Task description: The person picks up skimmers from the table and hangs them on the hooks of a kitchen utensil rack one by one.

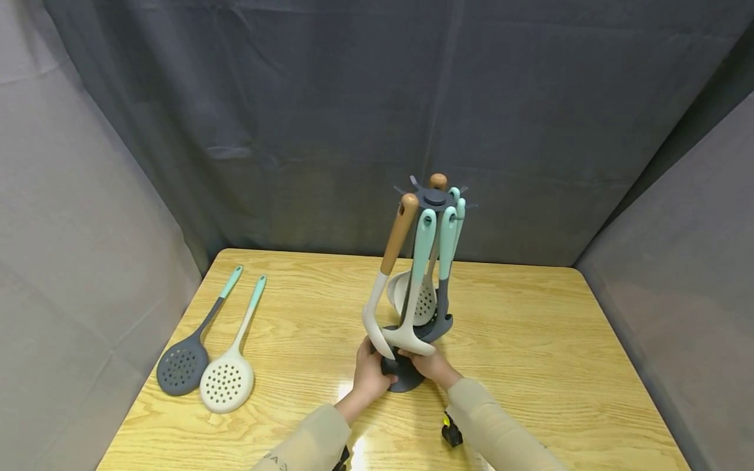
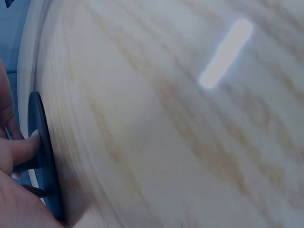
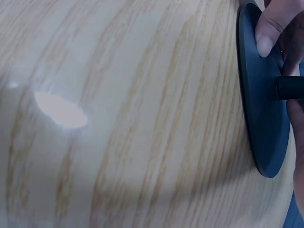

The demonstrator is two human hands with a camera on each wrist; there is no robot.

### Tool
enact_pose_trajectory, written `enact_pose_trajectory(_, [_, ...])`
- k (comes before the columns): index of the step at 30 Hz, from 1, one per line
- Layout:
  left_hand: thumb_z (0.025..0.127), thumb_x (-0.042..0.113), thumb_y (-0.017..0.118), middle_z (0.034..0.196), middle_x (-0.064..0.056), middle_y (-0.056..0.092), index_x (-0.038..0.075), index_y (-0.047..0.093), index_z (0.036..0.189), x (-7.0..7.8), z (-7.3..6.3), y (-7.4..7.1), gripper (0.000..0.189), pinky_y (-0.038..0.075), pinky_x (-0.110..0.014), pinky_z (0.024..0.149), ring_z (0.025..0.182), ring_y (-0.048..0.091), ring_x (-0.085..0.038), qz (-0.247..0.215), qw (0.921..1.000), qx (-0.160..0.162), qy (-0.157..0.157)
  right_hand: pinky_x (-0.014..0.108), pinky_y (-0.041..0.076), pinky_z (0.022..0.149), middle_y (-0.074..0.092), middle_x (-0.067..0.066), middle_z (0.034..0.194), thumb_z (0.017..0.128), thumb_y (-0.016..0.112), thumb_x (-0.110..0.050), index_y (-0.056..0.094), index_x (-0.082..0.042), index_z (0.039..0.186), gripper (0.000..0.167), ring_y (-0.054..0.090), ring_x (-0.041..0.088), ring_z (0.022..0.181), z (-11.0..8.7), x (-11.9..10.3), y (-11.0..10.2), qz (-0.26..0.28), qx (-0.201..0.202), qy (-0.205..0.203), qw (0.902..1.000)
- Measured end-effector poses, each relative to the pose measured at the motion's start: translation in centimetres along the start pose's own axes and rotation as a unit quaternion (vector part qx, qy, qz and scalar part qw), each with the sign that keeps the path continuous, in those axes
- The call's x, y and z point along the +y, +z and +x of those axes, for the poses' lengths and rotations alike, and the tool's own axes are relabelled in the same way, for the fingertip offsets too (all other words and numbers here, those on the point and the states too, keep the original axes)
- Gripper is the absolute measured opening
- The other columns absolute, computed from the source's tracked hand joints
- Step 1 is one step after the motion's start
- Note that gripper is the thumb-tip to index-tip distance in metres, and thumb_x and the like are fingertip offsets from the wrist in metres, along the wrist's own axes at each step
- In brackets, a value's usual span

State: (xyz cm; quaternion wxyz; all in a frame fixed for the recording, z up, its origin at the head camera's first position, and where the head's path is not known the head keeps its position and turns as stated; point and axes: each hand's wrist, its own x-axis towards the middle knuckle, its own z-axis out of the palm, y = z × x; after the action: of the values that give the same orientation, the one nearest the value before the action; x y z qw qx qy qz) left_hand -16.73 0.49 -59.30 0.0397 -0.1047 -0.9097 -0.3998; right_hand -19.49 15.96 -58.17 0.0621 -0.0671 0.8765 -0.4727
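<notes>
A dark utensil stand [image 1: 436, 198] with several hanging kitchen tools is between my two hands. My left hand [image 1: 371, 374] grips the left side of its round base [image 1: 404, 379], thumb on top. From the other side my right hand [image 1: 434, 366] holds the base too, partly hidden behind the hanging tools. In front hang a white tool with a wooden handle [image 1: 400, 234] and a white one with a mint handle [image 1: 423, 245]. Grey mint-handled tools [image 1: 444, 288] hang on the right, and a white slotted tool [image 1: 425, 304] behind. Both wrist views show the dark disc [image 3: 266, 128] against the tabletop.
A grey skimmer [image 1: 182, 367] and a white skimmer [image 1: 227, 384], both mint-handled, lie side by side on the left of the wooden table [image 1: 530, 340]. Dark curtain [image 1: 330, 131] hangs behind the table's back edge, with grey cloth panels on both sides.
</notes>
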Motion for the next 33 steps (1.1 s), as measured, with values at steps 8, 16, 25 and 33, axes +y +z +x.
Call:
enact_pose_trajectory(8, [0.058, 0.007, 0.082, 0.136, -0.031, 0.03, -0.005, 0.06, 0.114, 0.6, -0.4, 0.7, 0.061, 0.035, -0.053, 0.099, 0.125, 0.028, -0.046, -0.006, 0.9993, 0.023, -0.031, 0.043, 0.049, 0.082, 0.065, 0.01, 0.091, 0.088, 0.059, -0.006, 0.065, 0.0, 0.093, 0.01, 0.06, 0.027, 0.092, 0.0, 0.2, -0.3, -0.015, -0.007, -0.03, 0.9994])
enact_pose_trajectory(16, [0.055, 0.005, 0.081, 0.133, -0.033, 0.033, -0.004, 0.061, 0.113, 1.1, -0.6, 1.4, 0.062, 0.034, -0.052, 0.099, 0.123, 0.032, -0.046, -0.003, 0.9967, 0.065, -0.049, 0.042, 0.05, 0.08, 0.064, 0.008, 0.087, 0.089, 0.058, -0.008, 0.064, 0.0, 0.093, 0.011, 0.059, 0.025, 0.089, 0.0, 0.1, -0.8, -0.042, -0.021, -0.053, 0.9975])
enact_pose_trajectory(25, [0.056, 0.004, 0.08, 0.134, -0.034, 0.031, -0.007, 0.061, 0.111, 2.0, -0.9, 2.0, 0.059, 0.035, -0.052, 0.099, 0.123, 0.031, -0.047, -0.009, 0.9924, 0.097, -0.076, 0.032, 0.048, 0.072, 0.061, 0.005, 0.078, 0.087, 0.06, -0.006, 0.063, 0.001, 0.09, 0.008, 0.054, 0.016, 0.078, 0.3, 0.2, -1.2, -0.048, -0.021, -0.087, 0.9948])
enact_pose_trajectory(33, [0.06, 0.006, 0.081, 0.137, -0.031, 0.029, -0.005, 0.061, 0.112, 2.8, -1.1, 2.7, 0.057, 0.034, -0.051, 0.1, 0.127, 0.027, -0.043, -0.008, 0.9872, 0.113, -0.112, 0.025, 0.045, 0.067, 0.059, 0.003, 0.074, 0.088, 0.058, -0.003, 0.062, -0.001, 0.086, 0.005, 0.049, 0.008, 0.071, 0.5, 0.3, -1.5, -0.042, -0.027, -0.116, 0.9919])
